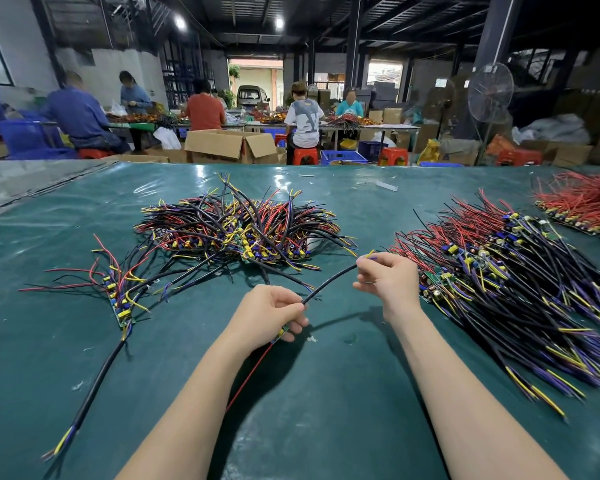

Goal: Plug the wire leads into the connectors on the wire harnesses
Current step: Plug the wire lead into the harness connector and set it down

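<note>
Of the person, two arms show. The left forearm and the right forearm are bare along their whole visible length, from the wrist to the near edge of the view. They are smooth and slim, and the wide lens makes them broaden toward that near edge. The left hand and the right hand are bare too, with slender fingers. The fingernails are too small to make out.

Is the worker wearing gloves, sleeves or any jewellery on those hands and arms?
No. The left hand and right hand are both bare, without gloves or rings. Both forearms are uncovered to the picture's edge: no sleeves, watch or bracelet show.
</note>
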`<state>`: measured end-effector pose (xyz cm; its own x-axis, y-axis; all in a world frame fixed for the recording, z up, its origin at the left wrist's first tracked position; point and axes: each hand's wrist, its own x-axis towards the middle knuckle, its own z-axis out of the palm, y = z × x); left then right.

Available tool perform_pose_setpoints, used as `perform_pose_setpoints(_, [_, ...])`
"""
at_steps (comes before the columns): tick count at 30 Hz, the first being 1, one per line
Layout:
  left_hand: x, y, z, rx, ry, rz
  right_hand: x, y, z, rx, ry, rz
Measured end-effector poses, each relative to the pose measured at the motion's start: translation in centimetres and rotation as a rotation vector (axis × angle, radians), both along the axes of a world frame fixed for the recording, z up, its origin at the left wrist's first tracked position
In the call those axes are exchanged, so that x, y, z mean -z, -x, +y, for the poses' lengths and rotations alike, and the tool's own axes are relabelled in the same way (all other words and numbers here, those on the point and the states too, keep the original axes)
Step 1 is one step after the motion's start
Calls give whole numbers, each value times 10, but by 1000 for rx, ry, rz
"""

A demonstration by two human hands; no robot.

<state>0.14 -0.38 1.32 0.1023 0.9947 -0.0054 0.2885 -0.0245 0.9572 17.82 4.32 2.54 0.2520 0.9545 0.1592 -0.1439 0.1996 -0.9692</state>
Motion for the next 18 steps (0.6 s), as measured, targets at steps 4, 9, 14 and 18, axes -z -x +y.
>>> perform_pose_setpoints(4, [3, -2, 1, -19, -46, 69, 0, 4, 1, -12, 6, -25])
perform_pose_setpoints(9, [6, -3, 2, -9, -94, 190, 2, 5, 1, -30, 49, -18])
perform_pose_setpoints(14, [5, -3, 1, 45, -75, 204, 1, 6, 1, -54, 56, 42])
perform_pose_setpoints(18, [4, -2, 1, 96, -65, 190, 3, 9, 2, -89, 107, 253])
